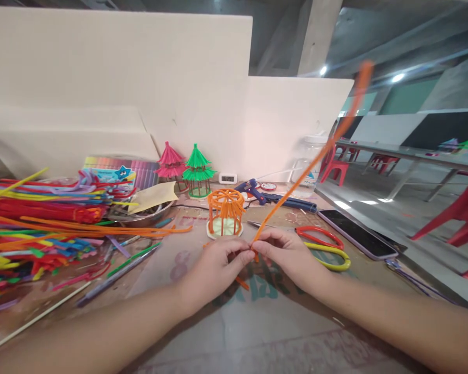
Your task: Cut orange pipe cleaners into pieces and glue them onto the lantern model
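My left hand (pixel 224 262) and my right hand (pixel 288 254) meet fingertip to fingertip above the table, both pinching the lower end of a long orange pipe cleaner (pixel 292 187). Its free length slants up to the right, and the tip is blurred. A short orange end pokes out below my fingers. Just behind my hands stands a small orange pipe-cleaner pavilion (pixel 226 200) on a pale round base. A cut orange piece (pixel 242 283) lies under my left hand. Scissors with red and yellow handles (pixel 331 257) lie beside my right hand, partly hidden by it.
Bundles of coloured pipe cleaners (pixel 42 223) fill the left side. At the back are a pink pavilion (pixel 169 161), a green pavilion (pixel 197 171), a small digital clock (pixel 228 178) and a blue glue gun (pixel 253 191). A phone (pixel 356 234) lies near the right table edge.
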`<control>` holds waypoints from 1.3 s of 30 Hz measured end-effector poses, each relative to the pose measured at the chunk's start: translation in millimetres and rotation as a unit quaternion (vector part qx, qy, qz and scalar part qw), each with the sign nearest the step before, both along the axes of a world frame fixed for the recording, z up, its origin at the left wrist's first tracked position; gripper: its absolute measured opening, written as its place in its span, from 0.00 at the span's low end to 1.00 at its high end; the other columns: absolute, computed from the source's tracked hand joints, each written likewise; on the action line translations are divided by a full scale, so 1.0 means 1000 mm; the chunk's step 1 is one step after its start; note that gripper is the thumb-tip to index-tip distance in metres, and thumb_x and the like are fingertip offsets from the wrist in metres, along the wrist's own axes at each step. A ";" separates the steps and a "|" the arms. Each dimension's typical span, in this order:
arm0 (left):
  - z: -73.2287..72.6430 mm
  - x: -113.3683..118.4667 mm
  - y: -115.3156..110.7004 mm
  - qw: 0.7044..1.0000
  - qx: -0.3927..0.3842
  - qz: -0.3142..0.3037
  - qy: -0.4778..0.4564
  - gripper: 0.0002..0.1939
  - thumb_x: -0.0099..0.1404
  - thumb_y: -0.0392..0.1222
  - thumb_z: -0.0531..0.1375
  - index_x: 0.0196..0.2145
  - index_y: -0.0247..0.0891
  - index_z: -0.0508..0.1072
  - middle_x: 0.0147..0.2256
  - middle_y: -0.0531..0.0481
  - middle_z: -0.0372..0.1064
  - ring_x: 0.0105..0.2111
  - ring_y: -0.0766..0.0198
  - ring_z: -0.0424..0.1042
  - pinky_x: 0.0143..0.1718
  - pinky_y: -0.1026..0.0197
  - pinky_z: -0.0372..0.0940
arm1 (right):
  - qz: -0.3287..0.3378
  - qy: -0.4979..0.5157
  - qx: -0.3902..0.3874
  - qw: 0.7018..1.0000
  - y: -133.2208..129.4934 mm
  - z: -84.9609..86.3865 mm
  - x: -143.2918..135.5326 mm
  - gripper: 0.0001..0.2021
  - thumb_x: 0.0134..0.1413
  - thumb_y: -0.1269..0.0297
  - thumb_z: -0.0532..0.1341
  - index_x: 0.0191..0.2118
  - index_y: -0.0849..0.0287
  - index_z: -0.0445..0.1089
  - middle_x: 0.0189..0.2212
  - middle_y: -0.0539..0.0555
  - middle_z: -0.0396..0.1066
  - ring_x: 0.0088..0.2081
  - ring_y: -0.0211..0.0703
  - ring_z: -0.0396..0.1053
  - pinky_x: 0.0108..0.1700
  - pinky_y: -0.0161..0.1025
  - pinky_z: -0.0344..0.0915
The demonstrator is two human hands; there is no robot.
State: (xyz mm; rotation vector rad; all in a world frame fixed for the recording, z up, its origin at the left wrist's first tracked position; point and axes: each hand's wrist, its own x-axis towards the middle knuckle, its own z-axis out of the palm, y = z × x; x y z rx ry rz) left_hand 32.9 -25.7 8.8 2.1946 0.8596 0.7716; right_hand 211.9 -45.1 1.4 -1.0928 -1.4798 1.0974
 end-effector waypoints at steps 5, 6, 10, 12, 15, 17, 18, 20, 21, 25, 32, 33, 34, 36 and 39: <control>-0.001 0.001 0.002 0.999 -0.032 0.006 0.002 0.14 0.67 0.45 0.55 0.29 0.37 0.76 0.29 0.50 0.71 0.33 0.63 0.68 0.35 0.63 0.61 | 0.032 0.010 -0.003 0.999 0.001 -0.001 0.000 0.15 0.48 0.51 0.66 0.27 0.59 0.70 0.21 0.47 0.65 0.22 0.33 0.59 0.26 0.34 0.60; -0.001 0.001 0.001 0.999 -0.042 0.009 0.002 0.15 0.67 0.45 0.55 0.29 0.37 0.76 0.29 0.50 0.71 0.32 0.63 0.68 0.35 0.63 0.61 | 0.034 0.015 -0.009 0.999 0.001 -0.001 0.000 0.15 0.48 0.51 0.66 0.28 0.59 0.70 0.21 0.47 0.65 0.22 0.33 0.60 0.26 0.34 0.60; 0.001 0.001 0.002 0.998 -0.064 0.018 -0.005 0.15 0.67 0.46 0.54 0.28 0.36 0.75 0.27 0.51 0.70 0.30 0.64 0.66 0.33 0.64 0.59 | 0.028 0.020 -0.032 0.999 0.002 -0.001 -0.001 0.14 0.48 0.52 0.65 0.30 0.59 0.71 0.22 0.47 0.66 0.22 0.33 0.60 0.26 0.34 0.60; 0.001 0.001 0.002 0.998 -0.066 0.022 -0.004 0.16 0.66 0.46 0.55 0.25 0.36 0.72 0.25 0.53 0.66 0.28 0.66 0.64 0.31 0.65 0.58 | 0.019 0.012 -0.031 0.999 0.002 -0.001 -0.001 0.12 0.48 0.54 0.66 0.29 0.59 0.71 0.23 0.47 0.66 0.23 0.33 0.60 0.26 0.33 0.61; 0.000 0.000 0.003 0.997 -0.069 0.013 -0.006 0.19 0.67 0.49 0.53 0.22 0.36 0.67 0.23 0.54 0.58 0.26 0.67 0.59 0.28 0.65 0.54 | 0.002 0.003 -0.017 1.000 0.001 -0.001 -0.002 0.11 0.47 0.55 0.66 0.29 0.58 0.71 0.23 0.47 0.67 0.24 0.34 0.60 0.26 0.34 0.61; -0.001 -0.001 0.003 0.998 -0.069 0.010 -0.012 0.21 0.68 0.50 0.52 0.21 0.36 0.64 0.22 0.55 0.55 0.25 0.68 0.57 0.26 0.65 0.53 | -0.008 -0.001 -0.010 1.000 0.002 -0.002 -0.001 0.11 0.46 0.55 0.66 0.29 0.58 0.72 0.24 0.48 0.68 0.23 0.34 0.60 0.26 0.34 0.61; -0.001 -0.001 0.003 0.997 -0.069 0.008 -0.015 0.21 0.68 0.51 0.52 0.20 0.36 0.63 0.22 0.55 0.54 0.25 0.68 0.57 0.26 0.65 0.53 | -0.011 -0.004 -0.006 1.000 0.002 -0.002 -0.001 0.11 0.46 0.55 0.66 0.29 0.58 0.71 0.23 0.48 0.68 0.23 0.34 0.60 0.26 0.34 0.60; -0.001 -0.001 0.003 0.997 -0.074 0.003 -0.015 0.22 0.68 0.51 0.51 0.21 0.36 0.64 0.22 0.54 0.56 0.25 0.67 0.57 0.26 0.65 0.53 | -0.012 -0.010 0.002 1.000 0.003 -0.003 0.000 0.11 0.46 0.55 0.66 0.29 0.58 0.71 0.23 0.48 0.68 0.23 0.34 0.60 0.26 0.35 0.59; -0.002 -0.001 0.004 0.997 -0.079 0.000 -0.013 0.22 0.68 0.52 0.51 0.21 0.36 0.65 0.22 0.54 0.57 0.25 0.67 0.58 0.26 0.65 0.53 | -0.009 -0.011 0.006 1.000 0.003 -0.003 0.000 0.11 0.46 0.55 0.66 0.29 0.58 0.71 0.23 0.48 0.68 0.22 0.34 0.60 0.26 0.34 0.59; -0.003 -0.001 0.005 0.996 -0.092 -0.005 -0.003 0.22 0.68 0.52 0.51 0.21 0.36 0.65 0.21 0.54 0.57 0.24 0.68 0.57 0.25 0.65 0.53 | 0.008 -0.001 0.005 1.000 0.004 -0.004 0.001 0.11 0.47 0.55 0.66 0.30 0.58 0.70 0.23 0.47 0.67 0.22 0.33 0.60 0.26 0.34 0.59; -0.004 -0.001 0.006 0.995 -0.101 -0.022 -0.001 0.22 0.69 0.51 0.50 0.23 0.35 0.67 0.23 0.52 0.61 0.24 0.67 0.60 0.26 0.63 0.54 | 0.016 -0.001 0.004 1.000 0.002 -0.005 0.002 0.12 0.49 0.54 0.66 0.31 0.58 0.69 0.23 0.47 0.67 0.24 0.34 0.62 0.27 0.34 0.60; -0.004 -0.001 0.006 0.994 -0.104 -0.024 0.002 0.22 0.69 0.51 0.50 0.23 0.35 0.67 0.22 0.52 0.61 0.24 0.67 0.60 0.26 0.63 0.54 | 0.017 0.000 0.004 1.000 0.002 -0.005 0.002 0.11 0.49 0.55 0.65 0.31 0.58 0.69 0.23 0.46 0.67 0.24 0.34 0.62 0.27 0.34 0.60; -0.004 -0.001 0.006 0.994 -0.103 -0.023 0.004 0.22 0.69 0.51 0.50 0.23 0.35 0.66 0.22 0.53 0.61 0.24 0.67 0.60 0.26 0.63 0.54 | 0.018 0.000 0.004 1.000 0.002 -0.004 0.002 0.11 0.50 0.55 0.65 0.30 0.58 0.69 0.23 0.46 0.67 0.23 0.33 0.62 0.27 0.34 0.60; -0.005 -0.001 0.007 0.995 -0.097 -0.021 0.007 0.22 0.68 0.51 0.50 0.22 0.35 0.66 0.22 0.53 0.59 0.24 0.67 0.59 0.26 0.63 0.53 | 0.019 0.000 0.007 1.000 0.001 -0.004 0.002 0.10 0.51 0.56 0.64 0.31 0.58 0.69 0.23 0.46 0.67 0.23 0.33 0.61 0.27 0.33 0.60; -0.004 -0.001 0.007 0.995 -0.092 -0.023 0.017 0.22 0.68 0.50 0.49 0.22 0.35 0.65 0.22 0.53 0.59 0.24 0.67 0.59 0.26 0.63 0.53 | 0.020 0.000 0.015 1.000 0.000 -0.004 0.002 0.11 0.52 0.55 0.64 0.31 0.58 0.68 0.23 0.47 0.67 0.24 0.33 0.61 0.27 0.33 0.60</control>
